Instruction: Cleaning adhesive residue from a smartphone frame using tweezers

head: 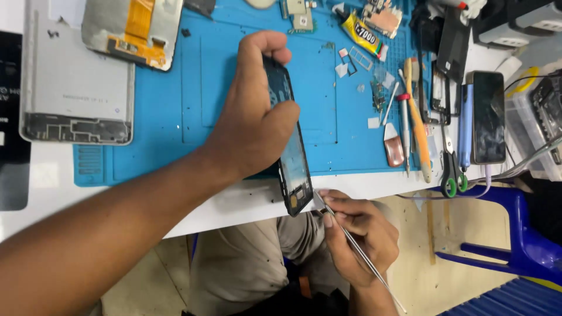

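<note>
Where a white bench (246,202) carries a blue repair mat (193,105), a phone frame (291,140) is held on edge at the mat's near border, clasped by the left hand (257,117). Metal tweezers (357,248) are pinched by the right hand (357,234), tip touching the frame's lower corner. Scissors (451,169), a glue tube (363,34) and a silver back cover (73,88) are spread around; bare mat is left between.

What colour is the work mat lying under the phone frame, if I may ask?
The work mat is bright blue, seen in the head view.
</note>
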